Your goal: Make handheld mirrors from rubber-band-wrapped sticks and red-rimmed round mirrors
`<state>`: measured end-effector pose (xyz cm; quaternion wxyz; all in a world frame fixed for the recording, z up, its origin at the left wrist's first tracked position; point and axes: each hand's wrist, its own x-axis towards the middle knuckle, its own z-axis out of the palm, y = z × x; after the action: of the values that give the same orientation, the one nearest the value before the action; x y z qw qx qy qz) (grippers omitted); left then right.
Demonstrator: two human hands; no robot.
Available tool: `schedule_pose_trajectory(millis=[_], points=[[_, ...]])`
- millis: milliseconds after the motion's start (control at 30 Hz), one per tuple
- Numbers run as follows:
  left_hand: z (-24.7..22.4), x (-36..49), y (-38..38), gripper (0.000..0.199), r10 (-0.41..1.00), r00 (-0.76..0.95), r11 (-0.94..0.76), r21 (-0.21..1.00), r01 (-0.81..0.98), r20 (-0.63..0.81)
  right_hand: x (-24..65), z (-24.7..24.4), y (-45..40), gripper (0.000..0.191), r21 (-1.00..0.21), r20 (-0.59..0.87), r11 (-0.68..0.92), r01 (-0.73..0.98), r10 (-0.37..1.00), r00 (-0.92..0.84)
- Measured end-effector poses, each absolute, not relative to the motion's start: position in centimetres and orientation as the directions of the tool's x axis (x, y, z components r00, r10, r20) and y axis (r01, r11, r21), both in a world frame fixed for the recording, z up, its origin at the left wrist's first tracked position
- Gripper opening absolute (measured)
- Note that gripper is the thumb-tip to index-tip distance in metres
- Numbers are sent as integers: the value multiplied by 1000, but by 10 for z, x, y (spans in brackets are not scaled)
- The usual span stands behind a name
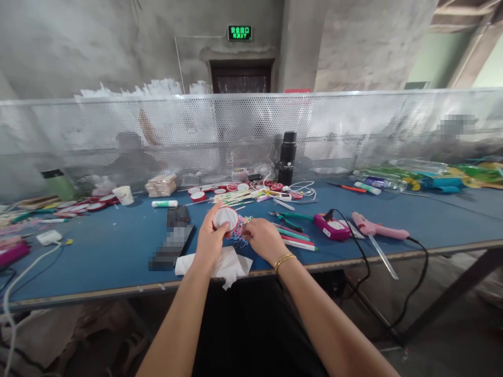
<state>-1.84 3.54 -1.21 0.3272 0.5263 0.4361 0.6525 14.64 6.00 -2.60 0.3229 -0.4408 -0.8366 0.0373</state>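
Note:
My left hand (209, 236) grips a round white disc with a red rim (226, 218), tilted so that its pale face shows. Close to its right, my right hand (265, 238) has its fingers curled together at a tangle of thin pink, blue and purple strands (237, 236). Whatever lies between those fingertips is hidden or too small to name. Below the disc, a crumpled white tissue (231, 264) hangs partly over the table edge.
A pink glue gun (379, 229) and a magenta box (332, 226) with a black cable lie right. Pliers (293, 217) and several markers (298, 243) are nearer. A phone (173, 248) lies left; a black bottle (287, 159) stands behind, before a perforated metal screen (243, 120).

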Motion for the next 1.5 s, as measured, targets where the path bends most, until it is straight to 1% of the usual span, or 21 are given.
schedule_pose_trajectory(millis=[133, 267, 367, 433, 467, 567, 700, 767, 800, 900, 933, 1033, 1100, 1233, 1300, 1367, 1433, 1500], points=[[-12, -19, 34, 62, 885, -217, -410, 911, 54, 411, 142, -27, 64, 15, -380, 512, 596, 707, 772, -376], [-12, -18, 34, 52, 893, -226, -389, 920, 46, 389, 146, -31, 67, 13, -490, 548, 593, 639, 780, -303], [-14, -18, 36, 32, 892, -246, -375, 924, 68, 380, 150, -36, 72, 9, -655, 578, 582, 482, 797, -176], [-16, -19, 38, 17, 881, -266, -373, 920, 118, 392, 151, -39, 76, 15, -755, 568, 566, 332, 817, -102], [-17, -20, 39, 14, 874, -270, -377, 914, 152, 405, 151, -40, 78, 20, -787, 557, 557, 265, 826, -82], [-17, -20, 39, 19, 853, -224, -403, 868, 292, 471, 151, -39, 80, 33, -839, 528, 533, 113, 846, -73], [-12, -20, 36, 31, 835, -101, -437, 762, 478, 542, 151, -33, 74, 36, -881, 473, 462, -100, 871, -135], [-10, -20, 36, 31, 829, -47, -460, 726, 511, 558, 150, -31, 70, 36, -893, 443, 415, -172, 876, -188], [-10, -20, 36, 28, 827, -25, -468, 713, 522, 562, 149, -30, 68, 35, -898, 434, 399, -187, 876, -209], [-10, -20, 39, 14, 825, -6, -465, 685, 560, 565, 147, -28, 66, 35, -904, 425, 396, -161, 874, -237], [-11, -21, 41, 13, 824, -14, -460, 683, 567, 567, 147, -27, 65, 35, -906, 422, 397, -147, 875, -237], [-14, -19, 44, 15, 809, -40, -462, 678, 572, 586, 146, -26, 67, 31, -916, 400, 390, -88, 887, -229], [-16, -18, 45, 15, 796, -60, -464, 671, 578, 602, 146, -23, 69, 28, -926, 373, 373, -54, 891, -258], [-16, -16, 49, 16, 783, -138, -424, 682, 596, 607, 145, -10, 66, 27, -935, 351, 347, -70, 883, -313], [-14, -17, 51, 17, 783, -207, -376, 712, 593, 587, 146, 0, 59, 27, -921, 389, 363, -139, 865, -318], [-12, -18, 51, 17, 788, -256, -337, 739, 583, 561, 149, 9, 50, 27, -886, 454, 369, -282, 815, -359], [-10, -19, 49, 17, 792, -246, -350, 745, 568, 559, 153, 13, 42, 27, -854, 494, 322, -408, 747, -445], [-9, -19, 46, 19, 794, -191, -400, 732, 551, 578, 156, 11, 39, 24, -865, 465, 238, -442, 710, -529]])
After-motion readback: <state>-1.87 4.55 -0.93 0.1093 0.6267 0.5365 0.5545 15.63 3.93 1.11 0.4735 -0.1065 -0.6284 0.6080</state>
